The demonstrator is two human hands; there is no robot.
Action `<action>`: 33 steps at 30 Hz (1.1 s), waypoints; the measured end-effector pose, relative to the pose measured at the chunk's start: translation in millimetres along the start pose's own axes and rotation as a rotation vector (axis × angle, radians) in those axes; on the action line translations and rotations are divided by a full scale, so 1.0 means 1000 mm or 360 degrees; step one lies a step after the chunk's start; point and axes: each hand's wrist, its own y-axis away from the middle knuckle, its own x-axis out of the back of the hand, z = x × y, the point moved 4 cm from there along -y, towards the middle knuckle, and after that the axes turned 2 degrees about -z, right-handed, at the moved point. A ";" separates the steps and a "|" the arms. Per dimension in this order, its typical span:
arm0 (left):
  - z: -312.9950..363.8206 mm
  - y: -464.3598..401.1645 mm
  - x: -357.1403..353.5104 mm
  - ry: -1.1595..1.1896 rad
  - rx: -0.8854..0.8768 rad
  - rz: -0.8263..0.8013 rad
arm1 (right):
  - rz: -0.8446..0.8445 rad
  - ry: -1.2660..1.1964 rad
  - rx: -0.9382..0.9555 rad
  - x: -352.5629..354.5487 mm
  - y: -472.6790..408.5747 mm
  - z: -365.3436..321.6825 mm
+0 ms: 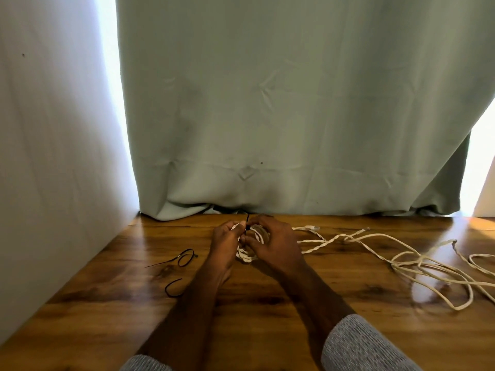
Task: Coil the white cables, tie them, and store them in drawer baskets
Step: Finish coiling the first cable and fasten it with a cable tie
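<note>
Both my hands hold a small coil of white cable over the far middle of the wooden table.

My left hand curls round the coil's left side, its fingertips pinching a black zip tie whose tail sticks up above the coil. My right hand wraps the coil's right side with fingers curled over the top, close against the left. To my right, loose white cables sprawl in tangled loops across the table, one twisted strand running back toward the coil. To my left lie two spare black zip ties, one looped, one bent in an arc nearer me. Grey knit sleeves cover both forearms. A pale green curtain hangs behind the table, and a white wall stands at the left.
</note>
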 end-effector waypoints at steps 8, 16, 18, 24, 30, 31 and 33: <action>-0.001 0.000 -0.001 -0.0051 -0.0100 -0.0098 | 0.0212 -0.0381 -0.0230 0.003 -0.003 0.006; -0.002 0.000 -0.009 0.0006 -0.0035 -0.0195 | 0.0240 -0.0886 -0.0233 0.013 -0.011 0.008; -0.003 0.001 -0.010 0.0021 0.0010 -0.0197 | 0.0183 -0.0736 -0.0038 0.017 -0.012 0.007; -0.004 0.004 -0.010 0.0083 0.0136 -0.0228 | -0.0019 -0.0435 0.0234 0.023 -0.017 0.005; -0.012 0.006 -0.014 0.0207 0.0356 -0.0364 | -0.0039 -0.0958 -0.0067 0.022 -0.020 0.003; -0.012 0.006 -0.014 0.0211 0.0375 -0.0378 | -0.0086 -0.0983 -0.0089 0.022 -0.020 0.003; -0.012 0.006 -0.013 0.0203 0.0400 -0.0394 | -0.0208 -0.0967 -0.0137 0.022 -0.021 0.007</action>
